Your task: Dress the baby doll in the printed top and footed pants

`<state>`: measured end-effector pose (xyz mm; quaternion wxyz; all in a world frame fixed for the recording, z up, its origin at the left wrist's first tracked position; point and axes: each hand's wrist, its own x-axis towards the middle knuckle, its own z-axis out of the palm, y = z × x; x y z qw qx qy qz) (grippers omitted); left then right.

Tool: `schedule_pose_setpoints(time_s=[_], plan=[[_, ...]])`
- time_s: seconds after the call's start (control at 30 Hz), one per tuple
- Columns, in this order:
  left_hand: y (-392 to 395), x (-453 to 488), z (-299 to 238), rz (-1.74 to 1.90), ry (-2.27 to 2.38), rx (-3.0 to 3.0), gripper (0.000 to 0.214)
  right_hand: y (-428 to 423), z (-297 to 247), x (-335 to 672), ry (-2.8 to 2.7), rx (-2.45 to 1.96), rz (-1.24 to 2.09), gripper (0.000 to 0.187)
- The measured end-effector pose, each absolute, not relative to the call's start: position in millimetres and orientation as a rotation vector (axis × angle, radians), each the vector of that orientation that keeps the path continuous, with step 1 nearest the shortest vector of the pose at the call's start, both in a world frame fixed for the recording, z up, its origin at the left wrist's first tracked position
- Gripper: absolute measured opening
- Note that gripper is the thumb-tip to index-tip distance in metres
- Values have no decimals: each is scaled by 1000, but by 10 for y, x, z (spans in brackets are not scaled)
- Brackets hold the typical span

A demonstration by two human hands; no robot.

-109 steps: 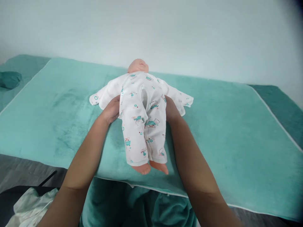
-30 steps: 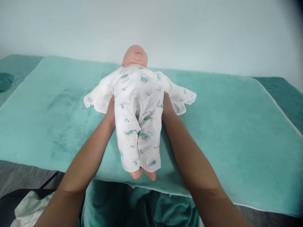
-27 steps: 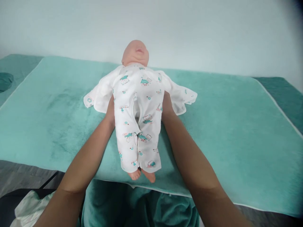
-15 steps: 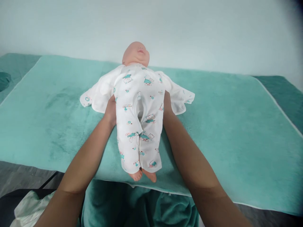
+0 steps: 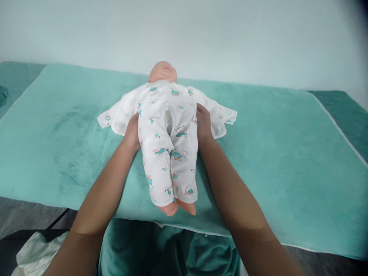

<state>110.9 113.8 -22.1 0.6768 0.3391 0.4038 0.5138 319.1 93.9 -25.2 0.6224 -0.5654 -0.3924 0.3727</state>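
A baby doll (image 5: 163, 73), face up, has its head towards the wall and its bare feet near the table's front edge. White printed clothing (image 5: 182, 132) with an opening at the crotch covers its body and legs. Under its upper body a white top (image 5: 126, 109) lies spread, sleeves out to both sides; whether the doll's arms are in them I cannot tell. My left hand (image 5: 132, 130) grips the doll's left-of-picture side, and my right hand (image 5: 203, 122) grips the opposite side. The fingers of both hands are mostly hidden beneath the doll.
A green plush cover (image 5: 287, 153) lies over the table, with a white-edged border at both ends. A pale wall (image 5: 184, 34) stands behind. Green plush fabric (image 5: 169, 249) hangs below the front edge, and a pale printed cloth (image 5: 37, 251) lies at the lower left.
The doll's head and upper body have sunk lower towards the spread top, with its head tipped further back. Its feet have shifted slightly right. Both hands keep their hold.
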Motion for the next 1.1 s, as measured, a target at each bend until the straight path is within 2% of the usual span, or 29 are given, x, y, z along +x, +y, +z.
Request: schedule_pose_setpoints(time_s=[0.1, 0.27, 0.37, 0.6, 0.73, 0.93, 1.1], plan=[[1138, 1094, -190, 1130, 865, 774, 24, 960, -278, 3204, -870, -1320, 757, 14], [1114, 1117, -73, 1062, 670, 705, 50, 1023, -319, 3219, -963, -1322, 497, 16], [1125, 1139, -63, 1046, 626, 711, 55, 1032, -261, 3216, -1065, -1256, 438, 18], [1224, 1139, -172, 1008, 725, 661, 51, 945, -137, 3177, -1219, -1160, 609, 22], [1256, 1133, -197, 1019, 805, 613, 44, 1044, -186, 3207, -1185, -1196, 558, 22], [1266, 1138, -220, 1039, 817, 629, 38, 1477, -105, 3348, -1267, -1378, 402, 7], [1283, 1142, -229, 1031, 850, 625, 38, 1586, 38, 3479, -1491, -1311, 609, 4]])
